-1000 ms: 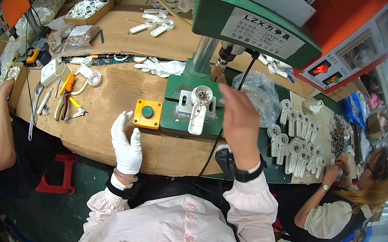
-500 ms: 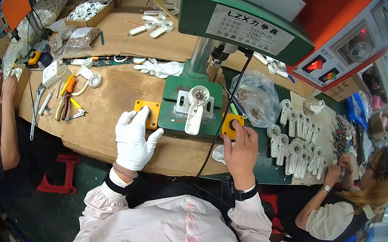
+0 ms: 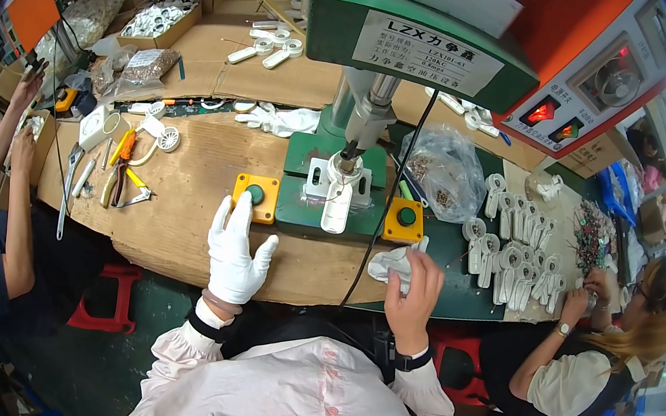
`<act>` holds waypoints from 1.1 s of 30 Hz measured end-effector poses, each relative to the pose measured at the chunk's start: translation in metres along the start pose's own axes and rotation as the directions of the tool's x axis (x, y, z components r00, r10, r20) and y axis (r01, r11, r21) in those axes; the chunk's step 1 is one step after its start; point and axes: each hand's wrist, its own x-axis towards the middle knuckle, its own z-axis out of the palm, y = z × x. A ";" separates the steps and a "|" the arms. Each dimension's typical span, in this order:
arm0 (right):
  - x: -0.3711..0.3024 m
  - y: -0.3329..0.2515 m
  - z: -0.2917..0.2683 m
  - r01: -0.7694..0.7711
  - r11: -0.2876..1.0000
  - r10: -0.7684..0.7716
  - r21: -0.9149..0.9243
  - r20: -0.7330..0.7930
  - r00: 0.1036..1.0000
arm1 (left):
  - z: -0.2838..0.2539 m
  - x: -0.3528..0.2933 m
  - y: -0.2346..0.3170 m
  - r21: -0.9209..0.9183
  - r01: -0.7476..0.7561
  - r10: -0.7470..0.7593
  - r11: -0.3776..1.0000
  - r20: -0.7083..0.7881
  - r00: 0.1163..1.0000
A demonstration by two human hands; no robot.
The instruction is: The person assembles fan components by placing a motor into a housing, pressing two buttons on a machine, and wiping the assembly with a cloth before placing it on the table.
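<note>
– Starting nearest: what are the hands at?
– The right hand point(image 3: 414, 293) is bare, thumb apart from its loosely bent fingers, over a crumpled white cloth point(image 3: 387, 266) on the desk point(image 3: 171, 220). I can't tell whether it touches it. The left hand point(image 3: 238, 261), in a white glove, has its fingers spread, one tip at the green button on the left yellow box point(image 3: 263, 210). Whether it presses, I can't tell.
– And the white part?
– The white part point(image 3: 336, 211) lies on the green press base point(image 3: 292, 213), handle toward the person. The press ram point(image 3: 370, 120) stands over its round end and hides most of it.
– Anything in the way?
– A black cable point(image 3: 369, 251) runs down between the base and the right yellow box point(image 3: 404, 226), crossing that box's edge.
– Off to the sides?
– On the left, a wrench point(image 3: 67, 194) and pliers point(image 3: 126, 149); on the right, rows of finished-looking white pieces point(image 3: 515, 266), with a co-worker's hands point(image 3: 586, 296) beyond them.
– Farther back?
– A clear plastic bag point(image 3: 447, 168) holding small brown bits sits right of the press, and a loose white glove point(image 3: 281, 120) left of its column. The green press head point(image 3: 340, 24) blocks part of the far side; left of it is an open carton point(image 3: 153, 40) of white pieces.
</note>
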 end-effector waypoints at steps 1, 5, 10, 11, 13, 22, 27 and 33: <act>-0.006 0.000 -0.004 -0.018 1.000 0.018 0.001 0.030 0.999 | 0.001 -0.002 -0.001 0.018 -0.013 0.014 1.000 -0.027 1.000; -0.015 0.015 -0.002 -0.029 0.999 0.025 0.023 0.152 0.988 | 0.001 -0.007 0.004 0.022 -0.077 0.079 0.997 -0.080 0.994; -0.014 0.026 0.009 -0.044 0.998 0.036 0.046 0.146 0.989 | 0.005 0.000 0.038 -0.450 0.172 -0.148 0.877 0.087 0.985; -0.015 0.026 0.010 -0.041 0.998 0.033 0.050 0.148 0.988 | 0.006 0.001 0.044 -0.602 0.334 -0.260 0.725 0.210 0.942; -0.019 0.026 0.011 -0.024 0.998 0.018 0.051 0.112 0.994 | 0.009 0.009 0.050 -0.705 0.461 -0.324 0.538 0.332 0.886; -0.019 0.025 0.010 -0.010 0.999 0.007 0.034 0.081 0.997 | 0.035 0.028 0.046 -0.665 0.693 -0.131 -0.278 0.741 0.659; -0.019 0.023 0.009 -0.015 0.999 0.012 0.037 0.079 0.997 | 0.033 0.035 0.052 -0.575 0.766 -0.009 -0.287 0.801 0.598; -0.019 0.024 0.010 -0.010 0.999 0.008 0.033 0.064 0.998 | 0.037 0.040 0.051 -0.554 0.757 0.048 -0.345 0.796 0.604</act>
